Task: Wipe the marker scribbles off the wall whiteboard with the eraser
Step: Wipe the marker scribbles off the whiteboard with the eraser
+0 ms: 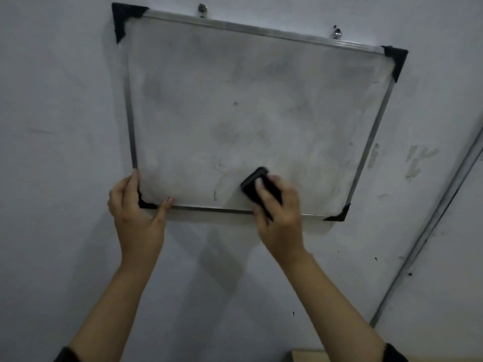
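A metal-framed whiteboard (251,82) with black corner caps hangs tilted on the wall. Its surface is smeared grey, with faint marker traces (218,176) near the bottom middle. My right hand (281,212) presses a black eraser (254,185) flat against the board's lower middle, just above the bottom frame. My left hand (136,205) grips the board's bottom left corner, thumb on the bottom frame and fingers along the left edge.
Two metal hooks (201,9) hold the board's top edge. A thin conduit (428,231) runs diagonally down the wall at the right. A wooden surface edge (308,355) shows at the bottom right. The wall has scuffs and small dark specks.
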